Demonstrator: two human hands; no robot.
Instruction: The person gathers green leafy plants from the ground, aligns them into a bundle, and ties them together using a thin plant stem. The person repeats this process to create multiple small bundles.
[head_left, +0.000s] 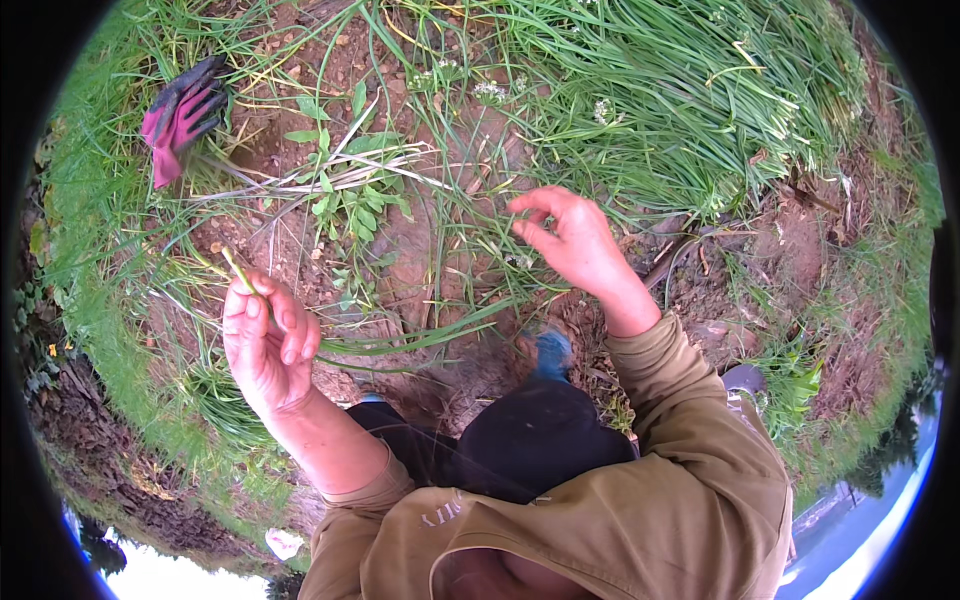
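A thin bunch of long green leaves, likely garlic chives (409, 343), is pinched in my left hand (266, 337). Its pale cut end sticks up past my thumb, and the blades trail to the right below my palm. My right hand (574, 236) hangs over the ground with thumb and forefinger apart and nothing visible between them. Below it lie scattered green blades (487, 255) on brown soil. A large heap of cut garlic chives (675, 97) lies beyond my right hand, with white flower heads (490, 91) at its left side.
A pink and black work glove (184, 116) rests on the grass at upper left. Dry stalks (375, 169) and leafy weeds (360, 210) cover part of the soil. Close to my knees are a blue shoe (553, 351) and another green bundle (229, 401) at left.
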